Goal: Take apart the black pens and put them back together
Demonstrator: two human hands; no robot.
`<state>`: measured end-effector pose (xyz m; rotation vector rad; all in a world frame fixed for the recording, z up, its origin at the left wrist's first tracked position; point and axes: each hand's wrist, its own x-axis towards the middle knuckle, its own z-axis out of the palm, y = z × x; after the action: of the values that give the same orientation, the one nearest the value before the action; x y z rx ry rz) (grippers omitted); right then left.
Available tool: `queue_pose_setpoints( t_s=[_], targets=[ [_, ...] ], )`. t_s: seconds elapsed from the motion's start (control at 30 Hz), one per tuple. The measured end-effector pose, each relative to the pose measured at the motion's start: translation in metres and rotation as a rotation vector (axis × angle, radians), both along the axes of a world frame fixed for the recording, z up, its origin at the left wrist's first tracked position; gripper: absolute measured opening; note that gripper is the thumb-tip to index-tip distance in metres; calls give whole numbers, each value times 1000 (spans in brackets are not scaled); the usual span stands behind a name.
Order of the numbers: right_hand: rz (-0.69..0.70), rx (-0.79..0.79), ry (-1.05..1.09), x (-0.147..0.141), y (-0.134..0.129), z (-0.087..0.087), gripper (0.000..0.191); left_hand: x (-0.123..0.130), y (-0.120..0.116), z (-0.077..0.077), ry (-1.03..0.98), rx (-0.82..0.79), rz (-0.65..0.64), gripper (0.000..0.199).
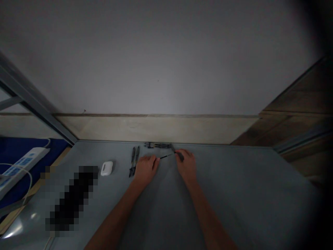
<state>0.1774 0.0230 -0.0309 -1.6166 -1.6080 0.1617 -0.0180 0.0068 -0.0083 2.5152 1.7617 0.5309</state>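
My right hand is shut on the dark grip of a slim black tool, whose thin shaft points left across the grey mat. The shaft's far end reaches the fingertips of my left hand, but I cannot tell whether those fingers grip it. Just left of that hand lie two dark pens, side by side. A dark metal tool lies along the mat's far edge, above my hands.
A white earbud case and a pixelated, blurred object lie on the mat to the left. Beyond its left edge, a white power strip sits on a blue surface. A pale wooden board and a wall stand behind the mat.
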Motion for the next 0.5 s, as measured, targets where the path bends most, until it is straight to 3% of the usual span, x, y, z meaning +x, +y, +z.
queue_pose_setpoints(
  t_s=[0.13,0.23,0.37,0.5],
  targets=[
    [-43,48,40,-1,0,4,20,0,0,0,-12,2,-1,39],
    [-81,82,126,-3,-4,11,31,0,0,0,-27,6,-2,38],
    [105,-88,298,-9,-12,20,43,-1,-1,0,-59,10,-6,38],
    [292,-223,417,-15,-16,23,43,-4,-3,0,-107,-16,-58,38]
  ],
)
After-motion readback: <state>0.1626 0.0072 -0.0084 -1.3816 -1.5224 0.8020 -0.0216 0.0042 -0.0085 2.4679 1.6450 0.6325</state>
